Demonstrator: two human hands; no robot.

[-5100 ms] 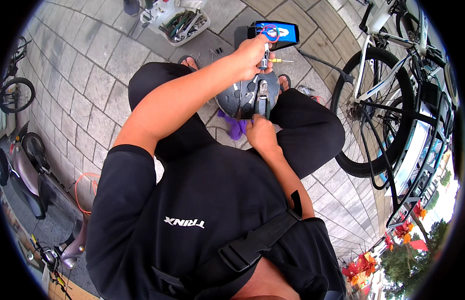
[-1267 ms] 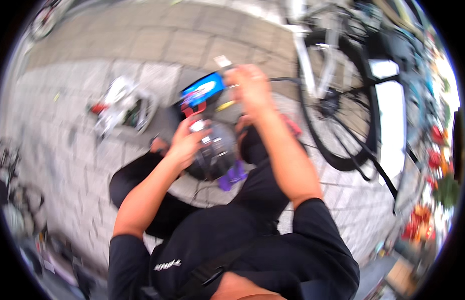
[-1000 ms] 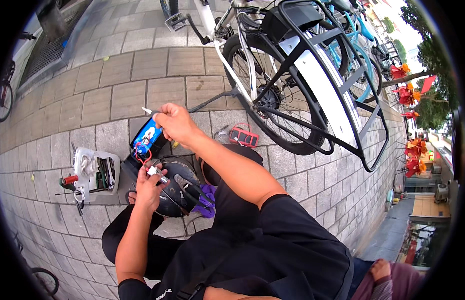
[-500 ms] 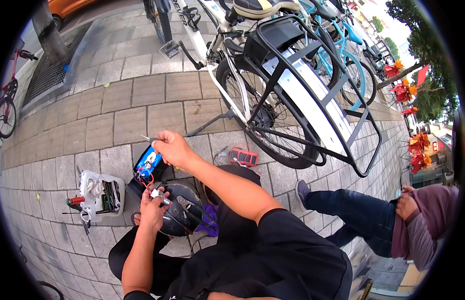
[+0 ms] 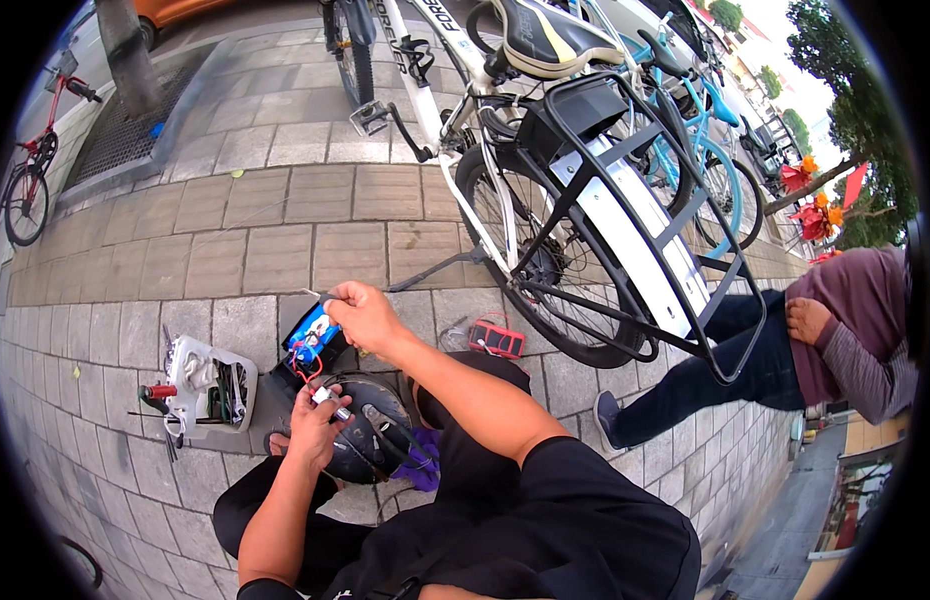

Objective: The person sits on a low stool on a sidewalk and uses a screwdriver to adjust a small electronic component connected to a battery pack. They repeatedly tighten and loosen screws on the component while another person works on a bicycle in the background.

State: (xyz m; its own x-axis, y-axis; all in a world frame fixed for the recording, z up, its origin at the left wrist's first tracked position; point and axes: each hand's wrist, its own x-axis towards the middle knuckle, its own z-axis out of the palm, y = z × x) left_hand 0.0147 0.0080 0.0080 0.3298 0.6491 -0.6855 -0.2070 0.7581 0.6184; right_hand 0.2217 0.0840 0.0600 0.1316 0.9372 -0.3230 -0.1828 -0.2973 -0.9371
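Observation:
My right hand is pinched at the upper end of a blue-wrapped battery pack, its fingers closed round a slim dark-handled tool with a thin metal tip. The tool's exact kind is unclear. Below it, my left hand grips a small silver-and-white piece, from which red wires run up to the battery pack. That pack lies in an open black case. Beside my left hand rests a black helmet-like rounded object with a purple cloth at its edge.
A white container of tools stands at the left, a red-handled tool sticking out. A red multimeter lies on the paving. Ahead stands a white bicycle with a black rear rack. A person stands at the right.
The view has shifted, so the ground things sit a little lower and to the right. Both hands stay at the battery pack and wires. The person at the right has shifted stance.

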